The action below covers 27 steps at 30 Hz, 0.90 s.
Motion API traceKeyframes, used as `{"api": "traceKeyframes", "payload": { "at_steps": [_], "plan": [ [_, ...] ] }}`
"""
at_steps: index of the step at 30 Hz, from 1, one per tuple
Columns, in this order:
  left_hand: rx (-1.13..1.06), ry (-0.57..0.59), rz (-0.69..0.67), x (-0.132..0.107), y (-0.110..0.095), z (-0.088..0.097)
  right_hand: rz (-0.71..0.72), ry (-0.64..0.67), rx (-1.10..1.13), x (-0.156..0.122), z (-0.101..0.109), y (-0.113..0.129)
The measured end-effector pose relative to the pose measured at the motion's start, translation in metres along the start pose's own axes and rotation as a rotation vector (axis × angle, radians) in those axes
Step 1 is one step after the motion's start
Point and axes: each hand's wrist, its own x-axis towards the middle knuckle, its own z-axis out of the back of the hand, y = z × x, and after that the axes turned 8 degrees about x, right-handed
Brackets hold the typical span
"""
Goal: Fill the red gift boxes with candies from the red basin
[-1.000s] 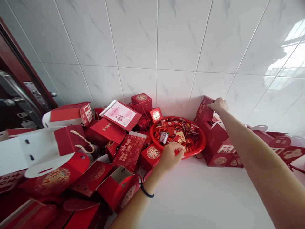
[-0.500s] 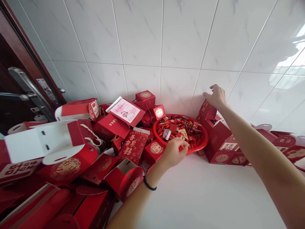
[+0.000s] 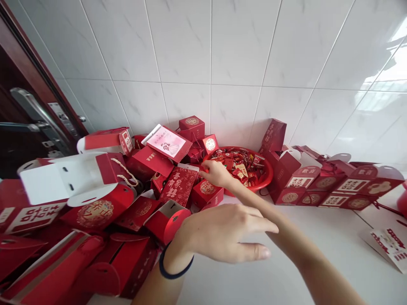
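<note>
In the foreground my left hand (image 3: 230,233), with a dark band at its wrist, hovers palm down over the white surface. Its fingers are stretched out and it holds nothing. My right hand (image 3: 216,173) reaches across to the left rim of the red basin (image 3: 269,171), its fingers parted beside the white top edge of a flat red gift box (image 3: 178,184) with gold characters. Whether it touches that box I cannot tell. Wrapped candies (image 3: 243,169) fill the basin. A red box with a round gold emblem (image 3: 207,190) lies just below my right hand.
Many red boxes (image 3: 95,212) are heaped at the left, some with open flaps. Stacked red boxes (image 3: 327,182) stand at the right, beside a tall one (image 3: 275,134) against the tiled wall (image 3: 235,55). A door handle (image 3: 34,110) is at the far left.
My right hand has come down from the tall box by the wall to the basin's left side. My left hand has drawn back from the basin's front rim and opened out.
</note>
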Motion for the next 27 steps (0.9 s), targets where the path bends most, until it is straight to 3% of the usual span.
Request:
{"api": "traceKeyframes", "payload": {
  "at_steps": [6,11,14,18,22,25,27],
  "plan": [
    [0.025,-0.065,0.052,-0.003,0.002,0.004,-0.166,-0.041,0.094,0.046,-0.041,0.009],
    [0.038,-0.103,0.071,-0.008,0.006,0.012,-0.212,-0.083,0.306,0.044,-0.04,0.005],
    [0.044,-0.177,0.144,-0.013,0.011,0.019,-0.178,-0.139,0.447,0.033,-0.018,0.009],
    [0.131,-0.154,0.245,-0.021,0.022,0.03,-0.118,-0.24,0.595,0.014,0.021,0.019],
    [0.207,-0.192,0.351,-0.032,0.035,0.041,0.044,-0.447,0.763,-0.017,0.065,0.021],
    [0.168,-0.311,0.37,-0.04,0.039,0.048,0.099,-0.478,0.664,-0.052,0.098,0.012],
    [0.155,-0.44,0.342,-0.041,0.039,0.051,0.073,-0.401,0.607,-0.079,0.116,0.002]
  ]
}}
